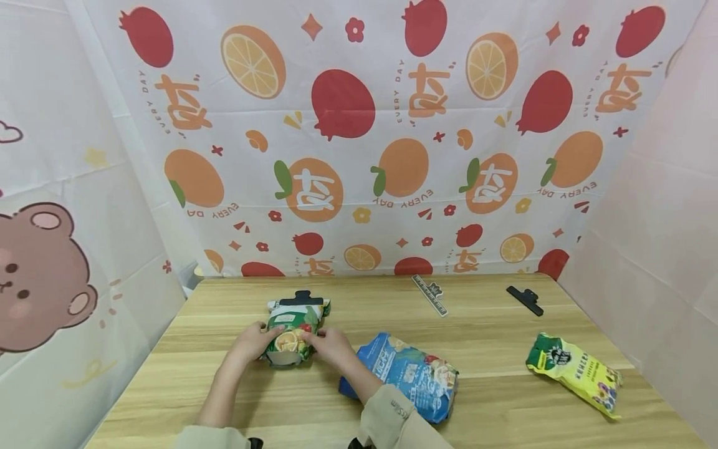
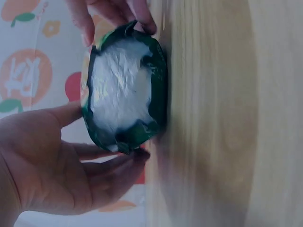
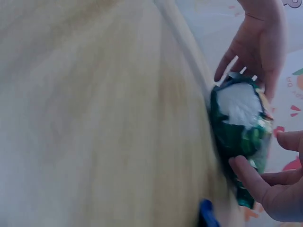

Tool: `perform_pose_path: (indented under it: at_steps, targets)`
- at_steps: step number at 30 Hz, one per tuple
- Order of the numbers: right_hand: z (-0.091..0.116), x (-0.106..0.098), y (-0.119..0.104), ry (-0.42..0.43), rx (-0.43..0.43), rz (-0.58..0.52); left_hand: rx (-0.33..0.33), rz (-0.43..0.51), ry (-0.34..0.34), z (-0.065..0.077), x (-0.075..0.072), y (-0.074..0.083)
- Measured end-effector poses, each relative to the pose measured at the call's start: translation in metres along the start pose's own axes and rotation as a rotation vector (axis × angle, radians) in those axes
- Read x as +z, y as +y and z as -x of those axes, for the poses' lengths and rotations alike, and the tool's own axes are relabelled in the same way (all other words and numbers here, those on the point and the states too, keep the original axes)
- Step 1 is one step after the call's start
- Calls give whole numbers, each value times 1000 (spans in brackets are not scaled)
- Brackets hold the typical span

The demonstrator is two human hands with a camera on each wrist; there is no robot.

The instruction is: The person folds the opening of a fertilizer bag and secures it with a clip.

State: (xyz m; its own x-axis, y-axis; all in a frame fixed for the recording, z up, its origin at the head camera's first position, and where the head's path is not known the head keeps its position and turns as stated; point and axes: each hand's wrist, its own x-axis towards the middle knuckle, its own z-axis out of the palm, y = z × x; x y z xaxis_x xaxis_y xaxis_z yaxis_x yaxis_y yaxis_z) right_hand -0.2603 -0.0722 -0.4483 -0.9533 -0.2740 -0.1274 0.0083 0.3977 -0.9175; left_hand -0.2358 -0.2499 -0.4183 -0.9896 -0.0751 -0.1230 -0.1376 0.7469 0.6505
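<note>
A green plastic package (image 1: pixel 291 327) with fruit and vegetable pictures lies at the left of the table, a black bag clip (image 1: pixel 301 298) across its far end. My left hand (image 1: pixel 250 342) grips its left side, thumb on top and fingers at the edge. From the other side my right hand (image 1: pixel 333 347) holds it, the thumb on its front. The package's near end (image 2: pixel 120 87) shows a whitish patch framed by dark green folds in the left wrist view. In the right wrist view, the package (image 3: pixel 239 118) sits between both hands.
A blue package (image 1: pixel 412 377) lies beside my right forearm. Farther right is a yellow-green package (image 1: pixel 578 373). Toward the back edge lie a white ruler-like clip (image 1: pixel 430 295) and a second black clip (image 1: pixel 525 300). Printed cloth (image 1: pixel 359 187) hangs behind the table.
</note>
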Motion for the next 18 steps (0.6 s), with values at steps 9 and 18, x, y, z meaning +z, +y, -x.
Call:
perform_pose_path:
  at_steps: [9,18]
  targets:
    - [14,-48,-19,-23,-152,111,64,33,192,18,8,36]
    - [44,-116,-34,-13,-260,271,177,560,-52,61,49,76]
